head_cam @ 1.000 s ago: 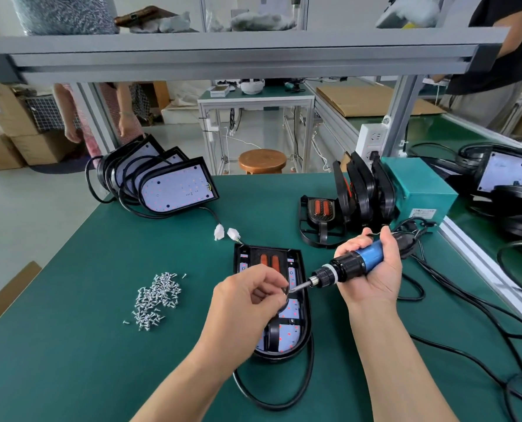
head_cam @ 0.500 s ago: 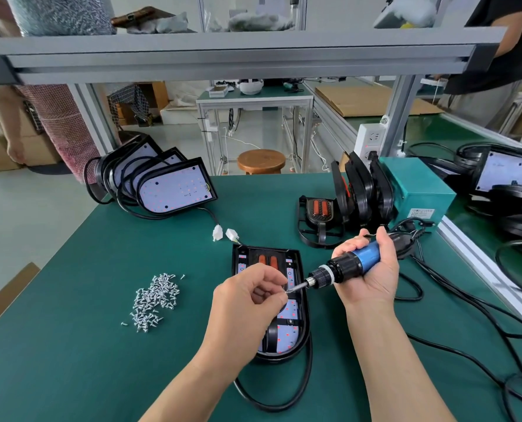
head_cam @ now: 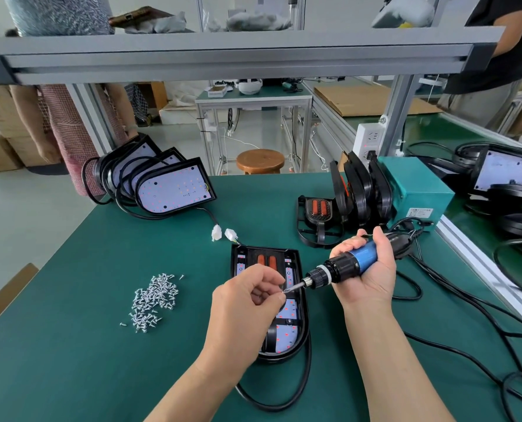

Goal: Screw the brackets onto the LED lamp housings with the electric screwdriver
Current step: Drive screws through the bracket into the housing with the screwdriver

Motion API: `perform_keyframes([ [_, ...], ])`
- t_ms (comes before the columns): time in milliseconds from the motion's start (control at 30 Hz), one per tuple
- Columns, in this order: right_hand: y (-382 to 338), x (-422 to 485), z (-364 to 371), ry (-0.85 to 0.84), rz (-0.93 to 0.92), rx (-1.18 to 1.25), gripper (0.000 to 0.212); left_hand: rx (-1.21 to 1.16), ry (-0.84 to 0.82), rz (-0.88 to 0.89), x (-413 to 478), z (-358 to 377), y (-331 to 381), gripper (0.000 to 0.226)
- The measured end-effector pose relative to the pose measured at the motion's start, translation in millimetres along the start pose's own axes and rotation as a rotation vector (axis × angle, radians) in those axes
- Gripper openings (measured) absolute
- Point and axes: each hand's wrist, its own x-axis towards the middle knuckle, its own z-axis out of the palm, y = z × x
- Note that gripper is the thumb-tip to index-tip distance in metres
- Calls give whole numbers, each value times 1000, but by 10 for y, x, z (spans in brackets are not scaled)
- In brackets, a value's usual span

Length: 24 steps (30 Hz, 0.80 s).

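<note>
Unchanged: left hand point(head_cam: 244, 306) fingers point(head_cam: 270, 281) still pinch a small silver screw point(head_cam: 285, 290) to the blue-and-black electric screwdriver point(head_cam: 342, 266) the right hand point(head_cam: 367, 278) grips; driving pending.

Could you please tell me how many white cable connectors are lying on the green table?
2. The left connector and the right connector lie side by side just beyond the near lamp housing; others could be hidden.

Black lamp housing point(head_cam: 290, 327) lying flat; blue-black screwdriver point(head_cam: 345, 266) angled, bit over it.
</note>
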Motion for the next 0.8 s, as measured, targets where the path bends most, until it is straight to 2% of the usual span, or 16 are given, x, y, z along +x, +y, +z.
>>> perform_keyframes([
  [67, 8, -5, 1, 3, -8, -5, 20, 75, 34, 61, -26, 29, -19, 33],
  [200, 29, -9, 13, 19, -30, -22, 19, 337, 117, 301, -86, 99, -67, 34],
  [300, 52, -4, 24, 42, -45, -39, 17, 431, 143, 407, -80, 119, -111, 37],
  [400, 56, -10, 32, 61, -52, -36, 17, 439, 162, 407, -36, 129, -121, 49],
  [533, 34, -23, 52, 67, -76, -56, 18, 447, 132, 384, -22, 109, -118, 49],
  [667, 8, -38, 100, 64, -107, -83, 19, 428, 111, 268, -12, 24, -155, 44],
  [800, -29, -57, 174, 61, -152, -92, 20, 251, 142, 123, 36, -131, -186, 44],
])
